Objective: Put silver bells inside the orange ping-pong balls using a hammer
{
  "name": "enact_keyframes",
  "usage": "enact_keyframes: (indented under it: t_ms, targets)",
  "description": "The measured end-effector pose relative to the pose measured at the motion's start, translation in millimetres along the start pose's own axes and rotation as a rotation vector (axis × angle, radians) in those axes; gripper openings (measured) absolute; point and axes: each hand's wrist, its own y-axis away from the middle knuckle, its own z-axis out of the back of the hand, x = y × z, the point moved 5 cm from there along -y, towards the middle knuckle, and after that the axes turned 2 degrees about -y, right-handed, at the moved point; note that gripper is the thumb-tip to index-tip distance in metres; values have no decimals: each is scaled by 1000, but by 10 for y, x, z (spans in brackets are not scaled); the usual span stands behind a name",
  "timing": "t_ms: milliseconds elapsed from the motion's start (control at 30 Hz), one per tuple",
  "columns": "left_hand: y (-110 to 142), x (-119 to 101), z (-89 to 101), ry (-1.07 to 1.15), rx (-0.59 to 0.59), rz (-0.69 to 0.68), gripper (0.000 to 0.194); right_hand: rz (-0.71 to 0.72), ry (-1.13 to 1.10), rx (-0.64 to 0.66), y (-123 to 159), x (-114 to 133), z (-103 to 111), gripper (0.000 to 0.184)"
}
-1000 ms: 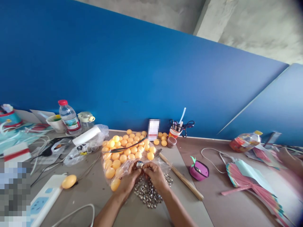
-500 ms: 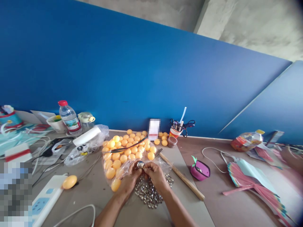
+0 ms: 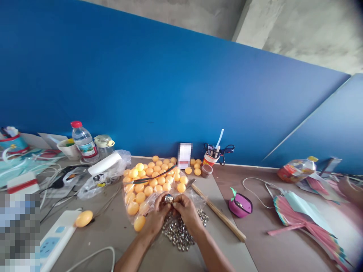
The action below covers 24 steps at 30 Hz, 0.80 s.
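My left hand (image 3: 156, 216) is curled around a small ball (image 3: 169, 198) covered in shiny silver studs. Close against the ball's right side, my right hand (image 3: 185, 210) has its fingertips pinched together; what they pinch is hidden. Below and between the hands lies a pile of loose silver studs (image 3: 180, 235) on the table, partly covered by my right hand and wrist. Just beyond the hands, many orange balls (image 3: 155, 182) lie in a clear plastic bag with a black strap across it.
A wooden stick (image 3: 219, 215) with a metal end lies right of the studs. Farther right are a purple pouch (image 3: 240, 206) and a pink fan (image 3: 306, 223). Leftward stand a power strip (image 3: 53, 238), an orange ball (image 3: 84, 218) and a water bottle (image 3: 85, 145). Another person's hand shows far right.
The view has shifted very slightly. Both hands stay at the studded ball, which appears turned a little and shows more of its studded surface.
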Motion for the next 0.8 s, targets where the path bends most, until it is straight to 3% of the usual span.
enact_keyframes:
  t_ms: [400, 667, 800]
  targets:
    - [10, -13, -34, -126, 49, -21, 53, 47, 36, -32, -13, -55, -16, 6]
    - [53, -96, -73, -135, 62, -78, 51, 86, 98, -139, -25, -55, -20, 8]
    - [28, -59, -67, -100, 54, -37, 50, 57, 10, -98, -19, -10, -22, 8]
